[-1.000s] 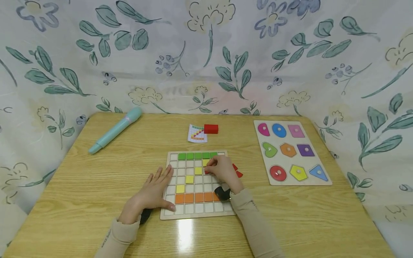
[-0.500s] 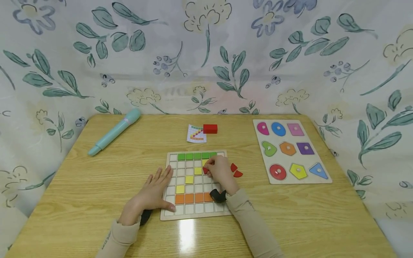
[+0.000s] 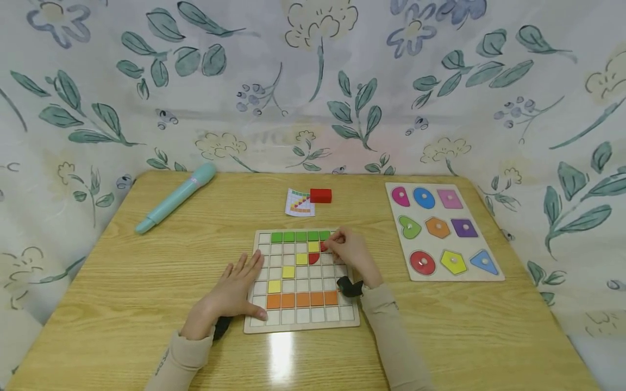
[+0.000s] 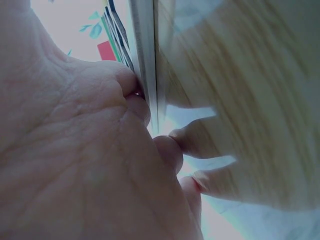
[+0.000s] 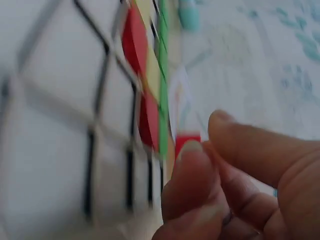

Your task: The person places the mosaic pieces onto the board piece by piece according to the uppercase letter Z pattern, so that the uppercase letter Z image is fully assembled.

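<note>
A square wooden grid board [image 3: 252, 326] lies on the table, with green squares [image 3: 289, 237] along its top row, yellow squares [image 3: 288, 272] on a diagonal and orange squares [image 3: 303, 299] lower down. My left hand [image 3: 227, 293] rests flat with spread fingers over its left edge. Two red quarter-circle tiles [image 3: 314, 259] sit in cells beside the yellow ones; both red tiles [image 5: 148, 117] also show in the right wrist view. Close by the upper one is my right hand [image 3: 353, 252], fingers loosely bent, with no tile visible between thumb and fingertips.
Behind the board lie a small pattern card [image 3: 299, 203] and a red block [image 3: 320, 196]. A shape puzzle [image 3: 427, 277] with knobbed pieces lies at the right, a teal microphone-shaped toy [image 3: 176, 200] at the back left. Patterned cloth [image 3: 313, 119] hangs behind the table.
My right hand has let go of a red tile, which now sits in its cell, and moved up and right. The loose red tiles right of the board no longer show. My left hand stays put.
</note>
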### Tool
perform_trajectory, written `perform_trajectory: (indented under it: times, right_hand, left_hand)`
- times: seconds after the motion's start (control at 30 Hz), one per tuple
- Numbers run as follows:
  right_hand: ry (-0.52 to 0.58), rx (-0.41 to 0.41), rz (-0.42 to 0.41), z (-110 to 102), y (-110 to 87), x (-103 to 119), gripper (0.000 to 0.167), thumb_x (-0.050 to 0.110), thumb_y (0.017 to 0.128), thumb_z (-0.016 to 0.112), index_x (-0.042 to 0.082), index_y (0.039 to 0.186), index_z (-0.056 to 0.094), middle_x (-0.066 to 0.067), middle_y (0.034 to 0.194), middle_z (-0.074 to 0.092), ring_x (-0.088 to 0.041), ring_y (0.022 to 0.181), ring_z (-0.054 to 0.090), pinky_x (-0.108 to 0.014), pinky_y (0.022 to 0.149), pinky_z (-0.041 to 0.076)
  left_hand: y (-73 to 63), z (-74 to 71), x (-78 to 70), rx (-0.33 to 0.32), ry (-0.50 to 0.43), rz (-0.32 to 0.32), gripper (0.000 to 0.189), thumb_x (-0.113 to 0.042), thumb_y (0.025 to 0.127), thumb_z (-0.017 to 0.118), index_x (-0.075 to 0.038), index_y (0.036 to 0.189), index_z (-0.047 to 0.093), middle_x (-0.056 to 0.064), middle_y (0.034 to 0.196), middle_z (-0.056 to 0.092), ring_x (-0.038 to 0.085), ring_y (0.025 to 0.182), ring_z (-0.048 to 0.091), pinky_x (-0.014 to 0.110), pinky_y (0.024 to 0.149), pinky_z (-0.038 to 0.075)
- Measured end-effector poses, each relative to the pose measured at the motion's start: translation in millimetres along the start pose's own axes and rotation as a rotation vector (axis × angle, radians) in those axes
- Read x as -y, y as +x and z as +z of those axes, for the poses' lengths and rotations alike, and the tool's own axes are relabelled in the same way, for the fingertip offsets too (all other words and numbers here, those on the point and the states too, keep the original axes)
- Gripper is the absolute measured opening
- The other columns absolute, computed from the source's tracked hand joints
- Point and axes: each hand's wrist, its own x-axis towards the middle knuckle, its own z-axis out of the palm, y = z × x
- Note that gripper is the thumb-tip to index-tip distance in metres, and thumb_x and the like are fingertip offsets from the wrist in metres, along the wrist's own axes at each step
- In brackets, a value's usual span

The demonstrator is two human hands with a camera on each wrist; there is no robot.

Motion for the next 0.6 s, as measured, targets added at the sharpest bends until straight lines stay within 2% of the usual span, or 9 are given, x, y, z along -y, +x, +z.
perform_trajectory:
  times: [0.13, 0.3, 0.4, 0.47, 0.6]
  right_hand:
    - [-0.071, -0.043, 0.026, -33.5, 2.3, -23.0, 0.024, 0.023, 0.094, 0.062, 0.002, 0.105, 0.066, -0.012, 0.088, 0.067, -0.016, 0.071, 0.06, -0.023, 0.06, 0.047]
    - [-0.076, 0.065, 0.004, -60.7, -2.8, -45.9, 0.027, 0.015, 0.091, 0.066, -0.004, 0.11, 0.063, -0.015, 0.094, 0.062, -0.02, 0.083, 0.057, -0.023, 0.067, 0.048]
    - [-0.054, 0.132, -0.018, -63.0, -3.3, -47.9, 0.034, 0.012, 0.084, 0.075, -0.003, 0.113, 0.064, -0.011, 0.092, 0.056, -0.017, 0.082, 0.052, -0.021, 0.065, 0.049]
    - [-0.087, 0.134, -0.034, -60.6, -2.2, -46.4, 0.035, 0.013, 0.079, 0.079, 0.001, 0.11, 0.067, -0.008, 0.09, 0.057, -0.016, 0.081, 0.052, -0.022, 0.065, 0.049]
    - [-0.168, 0.122, -0.06, -53.2, 1.7, -44.6, 0.023, 0.014, 0.079, 0.079, 0.007, 0.098, 0.071, -0.006, 0.089, 0.065, -0.012, 0.077, 0.057, -0.022, 0.066, 0.05]
  left_hand:
    - [-0.1, -1.7, -1.4, 0.005, 0.01, 0.0, 0.129, -0.049, 0.063, 0.082, 0.002, 0.154, 0.006, 0.019, 0.163, -0.001, 0.046, 0.148, -0.007, 0.068, 0.115, -0.003]
    - [0.8, -2.8, -1.8, 0.007, 0.015, 0.001, 0.129, -0.05, 0.063, 0.083, 0.002, 0.154, 0.007, 0.02, 0.163, -0.001, 0.047, 0.148, -0.006, 0.068, 0.115, -0.003]
    - [1.9, -2.2, -1.7, 0.01, 0.018, -0.008, 0.13, -0.05, 0.062, 0.082, 0.002, 0.154, 0.007, 0.019, 0.163, -0.002, 0.046, 0.148, -0.007, 0.067, 0.116, -0.004]
    - [2.0, -1.6, -1.6, 0.006, 0.014, -0.007, 0.13, -0.05, 0.062, 0.083, 0.002, 0.154, 0.007, 0.019, 0.163, -0.001, 0.046, 0.148, -0.007, 0.068, 0.115, -0.004]
    - [2.1, 0.5, -0.4, 0.002, 0.011, -0.006, 0.131, -0.05, 0.062, 0.082, 0.002, 0.154, 0.006, 0.02, 0.163, -0.002, 0.047, 0.148, -0.008, 0.068, 0.115, -0.004]
